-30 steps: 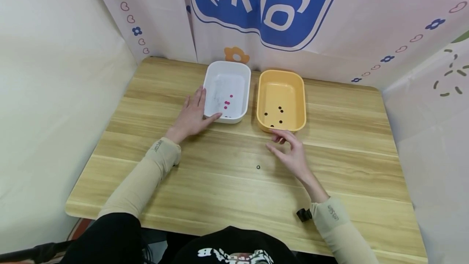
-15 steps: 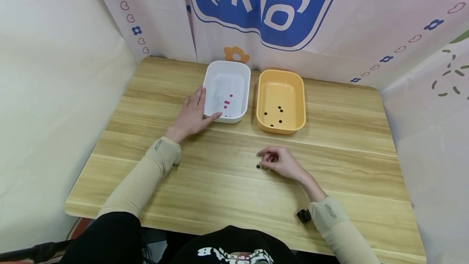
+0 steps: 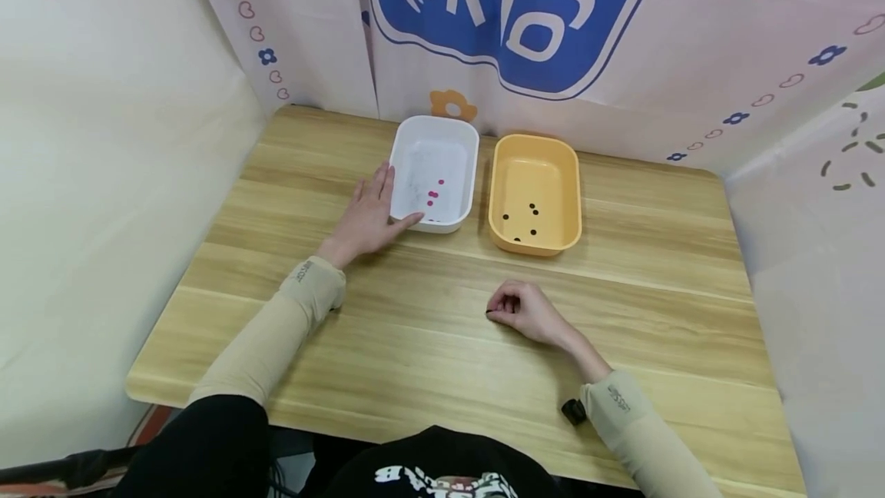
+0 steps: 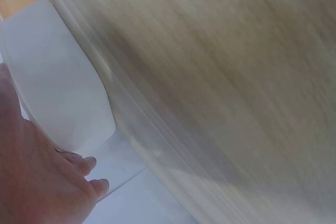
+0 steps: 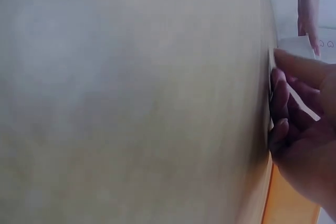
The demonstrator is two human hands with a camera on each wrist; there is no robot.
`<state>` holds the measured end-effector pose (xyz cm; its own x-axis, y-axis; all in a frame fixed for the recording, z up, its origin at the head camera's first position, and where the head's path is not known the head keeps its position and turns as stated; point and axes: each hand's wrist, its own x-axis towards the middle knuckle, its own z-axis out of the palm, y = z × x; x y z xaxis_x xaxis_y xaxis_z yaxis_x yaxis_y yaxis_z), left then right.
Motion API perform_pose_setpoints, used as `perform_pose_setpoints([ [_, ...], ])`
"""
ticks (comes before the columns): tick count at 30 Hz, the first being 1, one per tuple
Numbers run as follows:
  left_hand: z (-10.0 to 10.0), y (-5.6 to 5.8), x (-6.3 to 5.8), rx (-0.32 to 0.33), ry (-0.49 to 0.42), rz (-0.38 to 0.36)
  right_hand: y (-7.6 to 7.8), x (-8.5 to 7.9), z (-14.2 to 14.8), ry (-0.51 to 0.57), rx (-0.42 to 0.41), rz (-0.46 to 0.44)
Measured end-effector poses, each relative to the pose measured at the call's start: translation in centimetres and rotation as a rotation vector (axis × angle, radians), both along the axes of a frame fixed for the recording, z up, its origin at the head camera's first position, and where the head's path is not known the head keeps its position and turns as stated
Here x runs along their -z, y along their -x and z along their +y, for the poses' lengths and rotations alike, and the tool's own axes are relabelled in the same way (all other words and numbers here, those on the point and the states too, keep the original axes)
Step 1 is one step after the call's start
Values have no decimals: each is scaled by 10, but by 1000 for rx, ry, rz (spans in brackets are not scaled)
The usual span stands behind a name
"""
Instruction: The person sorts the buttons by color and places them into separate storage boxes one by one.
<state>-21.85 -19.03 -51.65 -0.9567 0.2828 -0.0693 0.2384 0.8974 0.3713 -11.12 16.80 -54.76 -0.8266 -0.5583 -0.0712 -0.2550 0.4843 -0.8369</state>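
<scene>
My left hand (image 3: 366, 217) rests with spread, fairly straight fingers along the left side and near corner of a white plastic tub (image 3: 432, 156). In the left wrist view its fingers lie against the outside of that tub (image 4: 58, 77). On the tub's floor are several small pink-red pieces (image 3: 432, 194). My right hand (image 3: 531, 315) is down at the tabletop, thumb and fingertip pinching a tiny black ring (image 3: 488, 312), mostly covered by the fingertips. The right wrist view shows this hand (image 5: 310, 108) low against the wood, its other fingers curled.
A yellow tub (image 3: 532, 175) stands right of the white one, with several small black pieces (image 3: 533, 232) inside. Both sit toward the back of the wooden table (image 3: 387, 360), before a printed cloth (image 3: 304, 29). A black device (image 3: 573, 411) is at the right cuff.
My right hand came from the yellow tub's near edge down-left to the black ring, and its fingertips closed on it. The left hand stayed on the white tub. The head view shifted slightly.
</scene>
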Motion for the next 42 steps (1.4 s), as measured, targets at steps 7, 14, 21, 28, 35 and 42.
perform_pose_setpoints([
  [7,1,1,0,-3,4,3,-2,4,1,127,108,-74],
  [14,2,2,-1,-4,-9,-2,1,3,-1,242,190,-158],
  [21,2,3,-2,-6,-7,8,4,5,1,407,185,-267],
  [28,2,0,-3,-2,-4,-10,6,3,4,377,141,-353],
  [35,1,0,-3,-2,-15,-4,4,-1,3,372,202,-394],
  [42,1,0,-2,-1,-12,-8,3,-14,5,349,253,-234],
])
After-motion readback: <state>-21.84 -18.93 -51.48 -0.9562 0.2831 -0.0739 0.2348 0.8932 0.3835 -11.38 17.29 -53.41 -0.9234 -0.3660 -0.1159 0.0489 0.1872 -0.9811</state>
